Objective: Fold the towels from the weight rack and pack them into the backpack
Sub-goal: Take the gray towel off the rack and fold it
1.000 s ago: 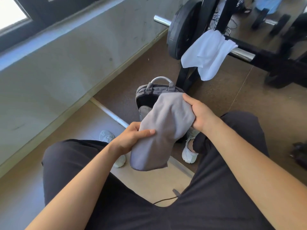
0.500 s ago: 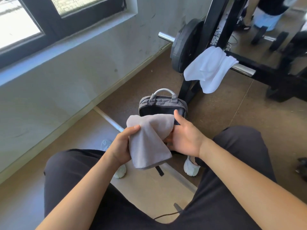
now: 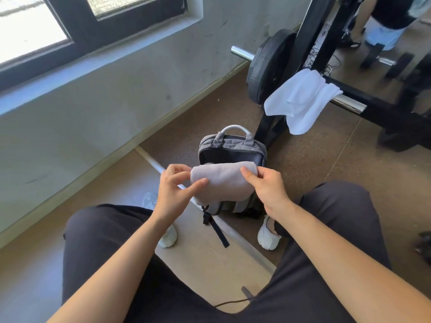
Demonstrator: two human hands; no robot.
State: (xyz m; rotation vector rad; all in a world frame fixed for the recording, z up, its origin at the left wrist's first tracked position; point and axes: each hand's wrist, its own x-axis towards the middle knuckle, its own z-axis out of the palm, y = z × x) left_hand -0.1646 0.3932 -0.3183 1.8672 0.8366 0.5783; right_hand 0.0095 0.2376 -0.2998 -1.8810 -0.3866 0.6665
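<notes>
A folded grey towel [image 3: 222, 183] is held level between both hands, just in front of the open grey backpack [image 3: 231, 148]. My left hand [image 3: 173, 192] pinches its left end and my right hand [image 3: 265, 185] pinches its right end. The backpack stands upright on the floor between my feet, its top unzipped and its dark inside showing. A white towel [image 3: 300, 101] hangs over the chrome bar of the black weight rack [image 3: 373, 106] behind the backpack.
A black weight plate [image 3: 268, 68] sits on the bar left of the white towel. A grey wall with a window [image 3: 98, 73] runs along the left. Another person's legs [image 3: 382, 26] stand at the top right. My knees frame the backpack.
The grey towel went from hanging long in my hands to a compact fold held sideways over the backpack's opening. Both hands shifted to its ends.
</notes>
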